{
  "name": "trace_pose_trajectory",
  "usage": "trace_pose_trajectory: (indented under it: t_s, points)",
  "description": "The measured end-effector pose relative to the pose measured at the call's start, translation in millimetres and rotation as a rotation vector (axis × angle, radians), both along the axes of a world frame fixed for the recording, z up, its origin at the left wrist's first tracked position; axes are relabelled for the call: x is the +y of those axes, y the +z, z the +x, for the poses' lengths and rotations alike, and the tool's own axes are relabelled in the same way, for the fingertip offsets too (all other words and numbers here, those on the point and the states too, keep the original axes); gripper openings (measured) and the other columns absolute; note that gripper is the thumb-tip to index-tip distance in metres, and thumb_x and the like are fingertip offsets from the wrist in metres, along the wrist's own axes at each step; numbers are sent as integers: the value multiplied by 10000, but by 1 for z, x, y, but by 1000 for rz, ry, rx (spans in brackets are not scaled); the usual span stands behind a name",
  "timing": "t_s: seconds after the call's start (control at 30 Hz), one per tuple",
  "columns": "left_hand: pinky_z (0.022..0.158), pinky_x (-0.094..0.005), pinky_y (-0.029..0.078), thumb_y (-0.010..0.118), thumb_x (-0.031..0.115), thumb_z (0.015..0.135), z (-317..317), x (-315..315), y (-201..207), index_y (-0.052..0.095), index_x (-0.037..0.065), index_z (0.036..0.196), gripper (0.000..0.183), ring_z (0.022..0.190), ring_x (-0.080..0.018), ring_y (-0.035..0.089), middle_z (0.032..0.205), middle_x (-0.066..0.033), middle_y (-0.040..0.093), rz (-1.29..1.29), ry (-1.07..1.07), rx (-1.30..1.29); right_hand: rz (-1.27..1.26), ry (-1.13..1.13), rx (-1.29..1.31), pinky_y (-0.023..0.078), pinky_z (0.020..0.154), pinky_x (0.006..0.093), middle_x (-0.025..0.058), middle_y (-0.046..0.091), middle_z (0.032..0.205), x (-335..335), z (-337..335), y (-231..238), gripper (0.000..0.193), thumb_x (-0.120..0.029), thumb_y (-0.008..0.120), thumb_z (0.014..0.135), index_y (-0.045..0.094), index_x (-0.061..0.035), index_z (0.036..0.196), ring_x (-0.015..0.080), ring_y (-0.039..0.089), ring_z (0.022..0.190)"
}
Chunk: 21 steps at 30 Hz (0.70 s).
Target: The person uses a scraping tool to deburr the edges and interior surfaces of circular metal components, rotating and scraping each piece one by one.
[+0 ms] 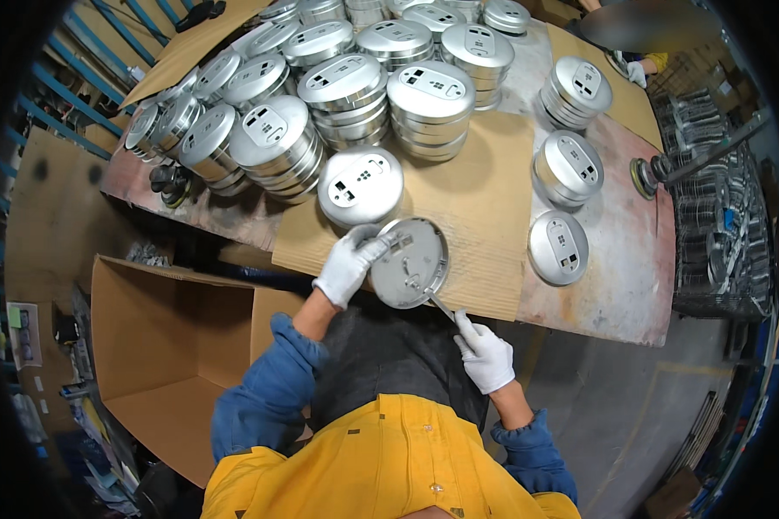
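Observation:
In a white glove, my left hand (349,265) grips the upper left rim of a round metal housing (414,270). The housing is tilted, its hollow inner side with small posts turned up toward me. A slim grey metal hand tool (441,304), perhaps a file, is pinched in my gloved right hand (486,353). Its tip meets the lower rim of the housing; I cannot tell its exact kind. Just beyond my left hand stands a silver round housing (361,185) with a slotted oval recess on top.
Stacks of silver housings (273,143) crowd the far left of the table. More stand at right (558,248). Cardboard (485,208) covers the middle. An open cardboard box (160,337) is below left. A sander (171,183) lies at the left edge, another (642,177) at right. A co-worker's gloved hand (636,73) shows far right.

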<state>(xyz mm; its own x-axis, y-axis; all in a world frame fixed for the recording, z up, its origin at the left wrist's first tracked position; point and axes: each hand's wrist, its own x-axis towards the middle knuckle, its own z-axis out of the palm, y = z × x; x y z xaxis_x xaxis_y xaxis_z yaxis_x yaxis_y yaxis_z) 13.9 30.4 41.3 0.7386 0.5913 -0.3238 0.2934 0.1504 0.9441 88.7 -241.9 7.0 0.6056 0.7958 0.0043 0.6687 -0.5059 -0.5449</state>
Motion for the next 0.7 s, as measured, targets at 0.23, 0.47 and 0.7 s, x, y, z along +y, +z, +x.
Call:
trace_pose_trajectory:
  t_s: [0.23, 0.47, 0.7]
  points:
    - [665, -270, 486, 701, 271, 842, 17, 4, -7, 649, -3, 1115, 391, 714, -94, 568, 863, -35, 677, 254, -336, 390, 117, -87, 54, 507, 603, 378, 96, 628, 800, -10, 1, -9, 464, -209, 640, 851, 533, -234, 1301, 301, 631, 691]
    - [726, -246, 502, 713, 50, 810, 39, -22, -54, 651, -20, 1089, 294, 804, -60, 597, 930, -61, 701, 370, -22, -71, 219, -221, 17, 491, 583, 380, 119, 599, 717, -3, 10, 13, 485, -167, 660, 829, 541, -221, 1296, 314, 604, 629]
    - [664, -297, 520, 727, 91, 792, 34, -45, -36, 662, 4, 1003, 237, 733, -185, 672, 874, -131, 703, 615, 26, -26, -212, -106, -42, 497, 587, 434, 121, 608, 718, 7, 12, 50, 368, -249, 579, 873, 567, -236, 1241, 336, 624, 647]
